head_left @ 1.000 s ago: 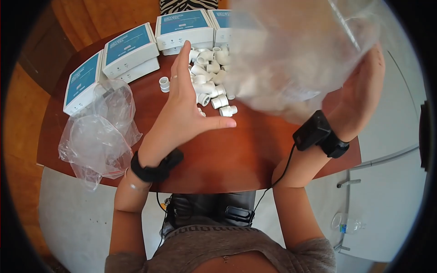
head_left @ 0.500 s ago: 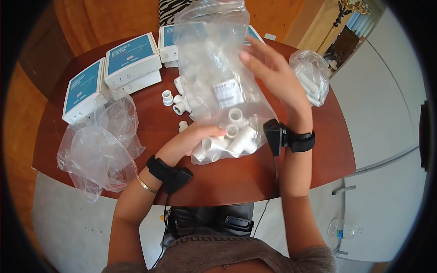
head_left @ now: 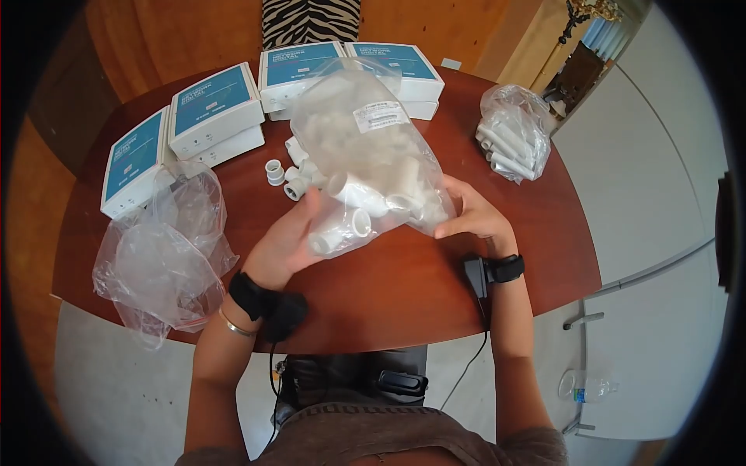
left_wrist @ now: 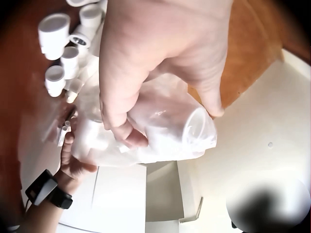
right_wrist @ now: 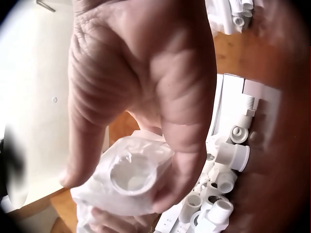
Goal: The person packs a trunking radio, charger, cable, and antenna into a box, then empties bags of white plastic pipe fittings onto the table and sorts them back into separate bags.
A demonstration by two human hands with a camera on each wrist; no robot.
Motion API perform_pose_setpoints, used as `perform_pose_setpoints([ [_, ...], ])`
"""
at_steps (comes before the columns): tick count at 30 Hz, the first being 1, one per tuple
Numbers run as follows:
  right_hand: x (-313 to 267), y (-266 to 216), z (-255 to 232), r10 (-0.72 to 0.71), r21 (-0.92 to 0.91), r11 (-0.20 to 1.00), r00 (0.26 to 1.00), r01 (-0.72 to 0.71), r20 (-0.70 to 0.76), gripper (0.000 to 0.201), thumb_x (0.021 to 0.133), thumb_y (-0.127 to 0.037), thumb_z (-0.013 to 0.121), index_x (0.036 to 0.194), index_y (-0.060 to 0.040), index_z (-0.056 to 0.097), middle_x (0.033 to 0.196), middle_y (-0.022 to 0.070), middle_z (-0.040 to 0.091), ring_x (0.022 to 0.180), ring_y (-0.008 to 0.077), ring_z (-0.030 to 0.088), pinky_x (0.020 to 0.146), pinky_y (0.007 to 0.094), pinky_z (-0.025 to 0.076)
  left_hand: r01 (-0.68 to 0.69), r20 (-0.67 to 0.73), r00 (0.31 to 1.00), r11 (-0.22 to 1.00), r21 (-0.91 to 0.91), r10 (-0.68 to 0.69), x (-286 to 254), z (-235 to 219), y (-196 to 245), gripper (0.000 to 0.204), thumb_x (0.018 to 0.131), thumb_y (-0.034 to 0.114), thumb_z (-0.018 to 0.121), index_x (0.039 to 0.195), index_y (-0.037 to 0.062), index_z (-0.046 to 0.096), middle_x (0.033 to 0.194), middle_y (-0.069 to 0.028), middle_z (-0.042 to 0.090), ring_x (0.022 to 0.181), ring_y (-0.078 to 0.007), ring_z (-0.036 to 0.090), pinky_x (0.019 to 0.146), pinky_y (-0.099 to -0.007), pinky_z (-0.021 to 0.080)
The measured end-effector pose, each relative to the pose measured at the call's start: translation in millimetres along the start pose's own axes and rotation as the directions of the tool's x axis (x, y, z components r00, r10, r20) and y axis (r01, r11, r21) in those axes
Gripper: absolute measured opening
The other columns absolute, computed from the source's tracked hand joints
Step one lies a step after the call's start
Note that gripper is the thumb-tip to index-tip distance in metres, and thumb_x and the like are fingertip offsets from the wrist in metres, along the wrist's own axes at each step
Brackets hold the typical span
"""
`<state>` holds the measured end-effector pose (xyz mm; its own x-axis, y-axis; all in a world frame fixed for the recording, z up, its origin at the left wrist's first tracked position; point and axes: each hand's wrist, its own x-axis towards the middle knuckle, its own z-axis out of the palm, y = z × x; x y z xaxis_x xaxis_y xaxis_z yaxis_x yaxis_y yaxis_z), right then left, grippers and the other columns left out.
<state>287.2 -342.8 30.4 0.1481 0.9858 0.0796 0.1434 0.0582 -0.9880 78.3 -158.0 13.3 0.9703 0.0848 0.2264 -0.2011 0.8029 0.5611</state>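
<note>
A clear bag (head_left: 365, 147) of white pipe fittings, with a printed label on it, is tilted above the table between both hands. At its lower left corner the left hand (head_left: 284, 241) grips the plastic, fingers curled round a fitting in the left wrist view (left_wrist: 160, 63). On the lower right corner the right hand (head_left: 478, 216) holds the bag between thumb and fingers; the right wrist view shows a round fitting (right_wrist: 132, 175) inside the plastic there. Loose white fittings (head_left: 295, 186) lie on the table behind the bag, partly hidden by it.
Blue and white boxes (head_left: 216, 99) stand in a row along the table's back left edge. A crumpled clear bag (head_left: 163, 256) lies at the left. Another bag of white pipes (head_left: 513, 140) sits at the back right. A zebra-patterned chair (head_left: 309, 22) stands beyond the table.
The bag of fittings has come down from the upper right to the middle, and its top now leans back. The right hand has moved down to its lower right corner and taken hold.
</note>
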Motion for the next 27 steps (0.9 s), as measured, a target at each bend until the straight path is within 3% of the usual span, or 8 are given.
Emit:
perform_pose_setpoints([
  [2,-4.3,-20.4,5.8,0.048,0.018,0.999,0.998,-0.047,-0.029,0.070,0.073,-0.015,0.077,0.135,-0.0022,0.045,0.122,0.0075,0.054,0.111,0.0167,0.052,0.091,0.0298,0.043,0.056,0.132,0.986,0.948,0.315,-0.102,-5.9,20.9,31.6,0.062,0.091,0.037,0.060,0.134,-0.0023,0.037,0.119,-0.0179,0.057,0.107,-0.0265,0.060,0.091,-0.0379,0.049],
  [4,-3.6,-36.1,6.5,0.080,0.037,0.996,0.995,-0.078,-0.060,0.061,0.076,-0.013,0.073,0.132,-0.0029,0.049,0.112,0.0073,0.060,0.099,0.0150,0.060,0.079,0.0272,0.051,0.380,-0.150,0.919,0.715,0.587,-0.365,-10.8,46.3,54.0,0.060,0.088,0.033,0.062,0.131,-0.0033,0.040,0.104,-0.0158,0.063,0.083,-0.0197,0.066,0.063,-0.0287,0.055],
  [7,2.7,-58.6,3.6,0.063,-0.065,0.995,0.987,-0.073,-0.148,0.041,0.082,-0.018,0.067,0.118,-0.0008,0.059,0.080,0.0070,0.065,0.053,0.0112,0.060,0.043,0.0215,0.048,0.437,-0.360,0.899,0.468,0.768,-0.249,-4.2,85.0,77.1,0.037,0.091,0.028,0.059,0.107,-0.0046,0.057,0.085,-0.0111,0.066,0.060,-0.0140,0.064,0.046,-0.0239,0.050],
  [8,7.3,-69.0,4.4,0.050,-0.062,0.996,0.987,-0.060,-0.153,0.041,0.082,-0.018,0.067,0.118,-0.0008,0.059,0.080,0.0070,0.065,0.053,0.0112,0.060,0.043,0.0215,0.048,0.461,-0.408,0.883,0.268,0.846,-0.234,1.4,89.9,85.5,0.035,0.091,0.028,0.059,0.101,-0.0057,0.061,0.080,-0.0107,0.066,0.056,-0.0138,0.063,0.042,-0.0234,0.049],
  [10,20.8,-86.6,0.3,0.192,-0.170,0.958,0.956,-0.232,-0.222,0.034,0.083,-0.022,0.068,0.106,0.0038,0.064,0.071,0.0073,0.064,0.049,0.0129,0.060,0.042,0.0228,0.048,0.361,-0.348,0.933,0.247,0.899,-0.096,14.4,84.8,96.7,0.033,0.091,0.025,0.059,0.089,-0.0078,0.064,0.070,-0.0105,0.065,0.050,-0.0138,0.061,0.038,-0.0233,0.046],
  [12,37.9,-92.4,-0.9,0.182,-0.195,0.950,0.941,-0.244,-0.286,0.033,0.082,-0.026,0.070,0.089,0.0065,0.067,0.061,0.0081,0.061,0.045,0.0135,0.059,0.040,0.0242,0.048,0.400,-0.401,0.910,0.031,0.916,0.107,31.2,80.6,114.4,0.031,0.089,0.025,0.061,0.094,-0.0046,0.065,0.068,-0.0093,0.065,0.046,-0.0105,0.059,0.038,-0.0209,0.047],
  [19,52.8,-105.1,12.0,-0.032,-0.387,0.879,0.775,-0.279,-0.631,0.029,0.080,-0.021,0.074,0.083,0.0044,0.061,0.054,0.0078,0.058,0.040,0.0113,0.055,0.035,0.0238,0.042,0.389,-0.360,0.857,-0.006,0.921,0.368,60.5,45.8,128.9,0.032,0.083,0.024,0.070,0.102,0.0046,0.054,0.053,0.0012,0.048,0.036,-0.0067,0.042,0.032,-0.0230,0.028],
  [27,58.8,-82.6,-11.3,-0.192,-0.345,0.939,0.822,-0.005,-0.536,0.037,0.081,-0.018,0.074,0.106,0.0034,0.056,0.082,0.0072,0.063,0.071,0.0123,0.061,0.058,0.0263,0.051,0.289,-0.289,0.900,0.050,0.956,0.326,88.1,29.1,132.2,0.032,0.087,0.019,0.065,0.113,0.0034,0.055,0.057,-0.0061,0.060,0.040,-0.0075,0.045,0.037,-0.0226,0.034],
])
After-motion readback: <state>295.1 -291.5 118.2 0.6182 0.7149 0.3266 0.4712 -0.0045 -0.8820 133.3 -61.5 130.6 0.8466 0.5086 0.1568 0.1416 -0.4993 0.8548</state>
